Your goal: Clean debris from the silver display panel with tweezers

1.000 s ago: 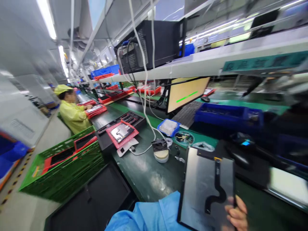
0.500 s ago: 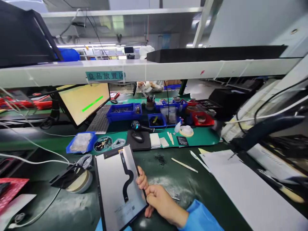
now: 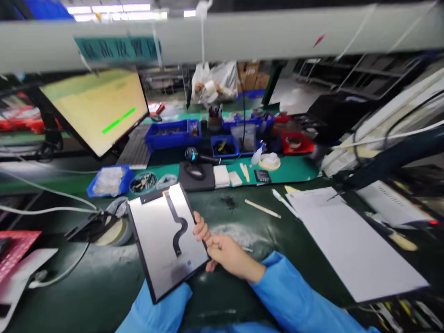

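Note:
A flat silver display panel (image 3: 163, 240) with a black ribbon cable (image 3: 178, 226) across its back is held tilted over the dark green bench. My right hand (image 3: 222, 252) grips its right edge, thumb on top and fingers curled beneath. My left blue sleeve (image 3: 156, 310) reaches under the panel's near corner; the left hand itself is hidden behind the panel.
A tilted monitor (image 3: 97, 108) showing a green line stands at the back left beside a keyboard (image 3: 137, 150). Blue bins (image 3: 171, 134), a mouse (image 3: 194, 172), a tape roll (image 3: 111, 231) and white sheets (image 3: 350, 240) lie around. Another person's hands (image 3: 208, 88) work across the bench.
The view swung from the left of the line to the bench ahead and tipped down. The panel stays in my right hand, now a little higher and nearer the middle.

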`<move>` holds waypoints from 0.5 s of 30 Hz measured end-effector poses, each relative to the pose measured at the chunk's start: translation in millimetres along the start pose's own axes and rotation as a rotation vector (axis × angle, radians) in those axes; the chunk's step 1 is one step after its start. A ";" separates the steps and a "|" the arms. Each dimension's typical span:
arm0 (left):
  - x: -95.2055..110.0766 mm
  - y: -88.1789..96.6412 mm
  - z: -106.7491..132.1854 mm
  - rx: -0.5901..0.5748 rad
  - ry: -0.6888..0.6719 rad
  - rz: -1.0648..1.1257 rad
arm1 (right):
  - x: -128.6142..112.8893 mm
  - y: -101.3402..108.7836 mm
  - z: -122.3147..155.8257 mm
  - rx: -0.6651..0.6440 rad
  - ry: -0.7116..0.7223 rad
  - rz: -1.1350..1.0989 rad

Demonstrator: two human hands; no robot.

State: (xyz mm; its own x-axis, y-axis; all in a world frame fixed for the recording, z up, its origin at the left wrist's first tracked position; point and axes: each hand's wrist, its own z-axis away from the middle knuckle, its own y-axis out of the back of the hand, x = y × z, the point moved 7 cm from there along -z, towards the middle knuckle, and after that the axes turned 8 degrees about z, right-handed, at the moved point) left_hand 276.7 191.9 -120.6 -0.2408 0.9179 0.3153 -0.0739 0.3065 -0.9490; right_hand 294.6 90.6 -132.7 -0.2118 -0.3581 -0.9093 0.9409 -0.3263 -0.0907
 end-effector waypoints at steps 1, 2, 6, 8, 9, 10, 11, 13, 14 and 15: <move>-2.4 -1.8 2.7 0.021 0.026 0.009 | -2.0 0.9 3.2 -0.001 0.001 -0.015; -3.2 -2.9 4.3 0.038 0.035 0.002 | -5.5 1.8 5.7 -0.002 0.023 -0.016; -1.5 -4.5 4.4 0.056 0.015 0.019 | -17.9 2.0 12.8 -0.046 0.060 -0.053; 1.1 -3.1 4.6 0.079 -0.023 0.040 | -22.9 0.8 15.6 -0.074 0.063 -0.065; 1.8 -2.4 5.2 0.094 -0.031 0.046 | -24.3 0.0 16.6 -0.089 0.059 -0.066; 2.0 -1.6 5.8 0.109 -0.033 0.048 | -25.1 -0.4 17.4 -0.097 0.054 -0.069; 2.0 -1.0 6.5 0.124 -0.029 0.043 | -25.3 -0.5 17.8 -0.098 0.049 -0.072; 1.9 0.2 7.6 0.146 -0.021 0.022 | -24.3 0.4 18.0 -0.088 0.039 -0.077; 1.9 0.4 8.0 0.150 -0.018 0.013 | -23.7 0.8 18.0 -0.082 0.037 -0.076; 1.9 0.2 8.0 0.145 -0.015 0.009 | -23.2 1.2 18.0 -0.076 0.039 -0.071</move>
State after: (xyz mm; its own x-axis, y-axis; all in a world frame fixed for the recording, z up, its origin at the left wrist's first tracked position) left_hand 268.5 191.7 -120.3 -0.2566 0.9163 0.3075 -0.2107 0.2574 -0.9430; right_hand 295.9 82.8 -104.4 -0.2694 -0.3019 -0.9145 0.9415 -0.2820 -0.1843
